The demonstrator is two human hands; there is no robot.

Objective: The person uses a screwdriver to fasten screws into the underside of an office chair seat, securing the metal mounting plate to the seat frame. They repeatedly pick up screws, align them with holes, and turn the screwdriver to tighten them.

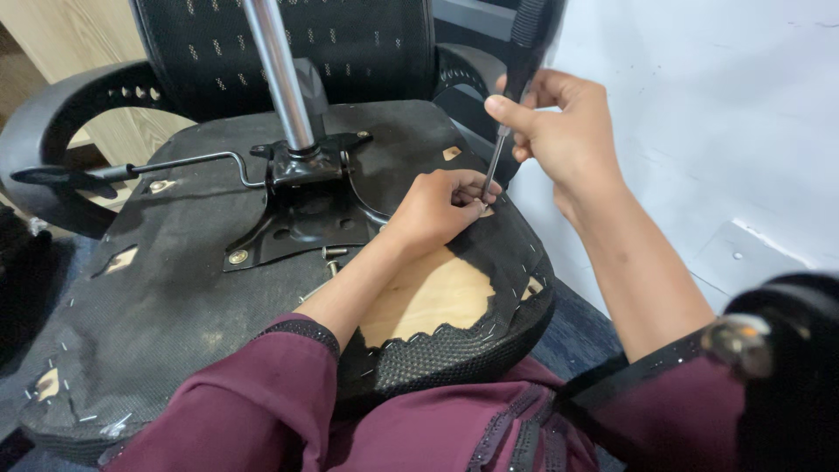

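Note:
An office chair seat [175,288] lies upside down across my lap, its black fabric underside facing up. My right hand [559,131] grips a screwdriver [511,105] with a black handle, its shaft pointing down at the seat's right edge. My left hand [441,205] rests on the seat with its fingertips pinched at the screwdriver's tip, steadying it there. A patch of bare plywood [428,293] shows where the fabric is torn away just below that hand.
A black metal mounting plate [297,218] with a chrome gas cylinder [280,74] and a lever [175,164] sits at the seat's centre. Loose bolts [335,253] lie beside it. Armrests [52,131] curve at left and back. A wheel caster [769,350] is at the right.

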